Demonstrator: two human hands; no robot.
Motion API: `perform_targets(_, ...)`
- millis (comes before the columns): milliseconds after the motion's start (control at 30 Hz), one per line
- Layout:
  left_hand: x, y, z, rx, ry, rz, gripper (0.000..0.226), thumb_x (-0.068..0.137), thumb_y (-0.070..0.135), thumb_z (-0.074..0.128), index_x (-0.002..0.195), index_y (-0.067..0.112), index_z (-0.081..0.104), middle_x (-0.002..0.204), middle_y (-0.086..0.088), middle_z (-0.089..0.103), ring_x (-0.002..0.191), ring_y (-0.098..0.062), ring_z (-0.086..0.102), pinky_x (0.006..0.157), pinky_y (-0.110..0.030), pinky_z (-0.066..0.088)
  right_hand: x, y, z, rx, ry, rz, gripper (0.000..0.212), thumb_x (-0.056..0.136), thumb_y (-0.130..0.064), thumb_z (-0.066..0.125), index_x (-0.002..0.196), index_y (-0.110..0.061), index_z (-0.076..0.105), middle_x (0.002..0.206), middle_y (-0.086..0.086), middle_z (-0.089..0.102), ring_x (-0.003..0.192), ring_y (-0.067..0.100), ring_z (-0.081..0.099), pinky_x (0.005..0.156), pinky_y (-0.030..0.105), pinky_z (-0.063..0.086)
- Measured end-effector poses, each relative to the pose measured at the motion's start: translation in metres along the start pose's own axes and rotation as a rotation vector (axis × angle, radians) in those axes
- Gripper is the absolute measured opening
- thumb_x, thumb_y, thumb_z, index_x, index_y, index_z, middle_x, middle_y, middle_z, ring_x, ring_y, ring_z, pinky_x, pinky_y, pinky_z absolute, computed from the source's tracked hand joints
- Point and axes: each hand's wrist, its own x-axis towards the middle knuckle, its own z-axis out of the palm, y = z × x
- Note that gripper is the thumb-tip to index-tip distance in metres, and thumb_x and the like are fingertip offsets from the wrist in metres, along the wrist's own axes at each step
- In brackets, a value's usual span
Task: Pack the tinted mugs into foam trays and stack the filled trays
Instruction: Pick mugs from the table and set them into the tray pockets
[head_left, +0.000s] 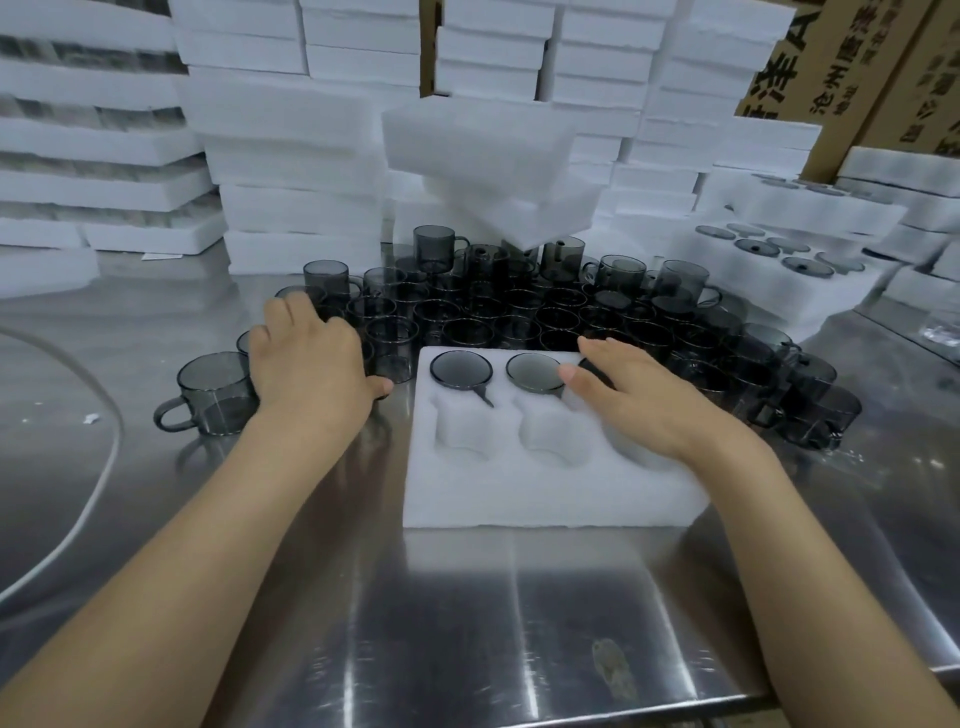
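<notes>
Your foam tray (545, 499) lies near the front edge of the worktop (467, 623), a little right of the middle. In its far row 2 tinted mugs (461, 370) already sit in their pockets, and a third dark one shows under your right hand (639, 400). The fingers (602, 348) of this hand are nearly straight and lie flat over that mug; they close around nothing. I judge that you are seating it. Press straight down and evenly until the rim is level with the 2 beside it, because foam can tear if you force a mug in at an angle.

Your left hand (311, 364) lies palm down over the loose mugs (493, 312) just left of the tray, with its fingers bent down over them. Whether it has really taken one, I cannot tell. Take only 1, lift it straight up so it does not knock its neighbours, and bring it to the near row. There 2 empty pockets (462, 431) show; your wrist hides the third.

The loose mugs stand tight together behind the tray toward the far edge, some sitting on others. A single mug (215, 392) stands toward the left edge. A filled tray (779, 270) is near the right edge, foam stacks (291, 156) line the far edge, and a white cable (78, 467) curves at the left edge.
</notes>
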Motion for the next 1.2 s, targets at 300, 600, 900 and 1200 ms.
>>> perform_targets(300,-0.012,0.008,-0.007,-0.078,0.129,0.068,0.017,0.093,0.021,0.058,0.094,0.003,0.06,0.119,-0.017,0.041,0.115,-0.033,0.034,0.09,-0.038,0.029,-0.005,-0.01,-0.009,0.291,0.463,-0.19,0.032,0.099,-0.029,0.049,0.126,-0.021,0.062,0.127,-0.008,0.06,0.121,0.005,0.051,0.1,0.02,0.038)
perform_targets(600,-0.019,0.033,-0.024,-0.574,0.489,0.531,0.014,0.083,-0.002,0.067,0.091,0.008,0.062,0.113,-0.016,0.043,0.108,-0.022,0.03,0.086,-0.039,0.026,-0.006,-0.052,0.002,0.763,0.333,-0.363,0.073,0.08,0.016,0.047,0.139,-0.028,0.042,0.135,-0.001,0.05,0.115,0.008,0.056,0.088,0.025,0.049)
perform_targets(900,-0.01,0.025,-0.013,-0.579,0.467,0.713,0.011,0.086,0.008,0.069,0.093,0.016,0.071,0.126,-0.01,0.041,0.121,-0.024,0.028,0.098,-0.041,0.025,-0.013,-0.049,0.009,0.699,0.193,-0.542,0.079,0.074,0.011,0.049,0.144,-0.026,0.041,0.141,-0.005,0.042,0.115,0.011,0.053,0.09,0.035,0.052)
perform_targets(1200,-0.008,0.019,-0.016,-1.24,0.021,0.536,0.028,0.099,0.041,0.048,0.123,0.033,0.056,0.108,0.012,0.071,0.106,0.001,0.063,0.093,-0.018,0.047,-0.009,-0.05,0.014,0.804,0.407,-0.419,0.065,0.072,-0.02,0.082,0.126,-0.039,0.051,0.117,-0.007,0.056,0.102,0.01,0.059,0.072,0.021,0.055)
